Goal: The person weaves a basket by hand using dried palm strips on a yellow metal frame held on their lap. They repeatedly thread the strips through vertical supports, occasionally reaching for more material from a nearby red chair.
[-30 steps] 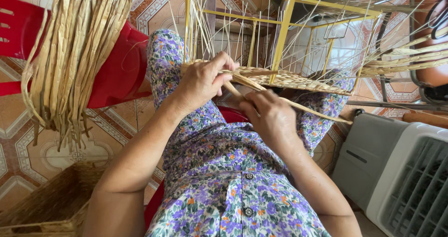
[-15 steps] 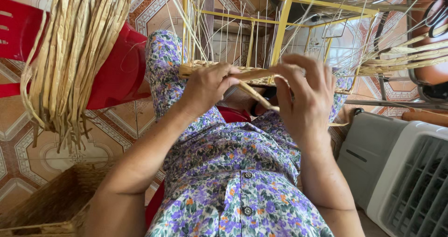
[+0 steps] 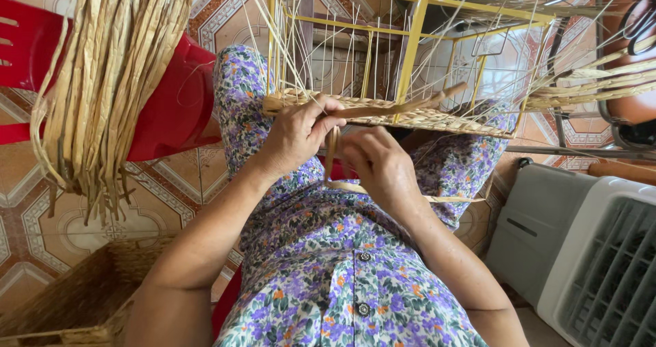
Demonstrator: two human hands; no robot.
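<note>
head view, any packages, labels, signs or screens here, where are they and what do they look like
None of those show in the head view.
Nearest thing: a grey and white slatted appliance, lower right on the floor, boxy, with no label or screen showing.
The left hand and right hand work a straw strand at a yellow wire frame with a woven base.

It looked like a home used for basket weaving. Patterned floor tiles (image 3: 41, 217) (ornate ones) lay under a red plastic chair (image 3: 171, 108), straw bundle (image 3: 109, 80) draped over it.
</note>
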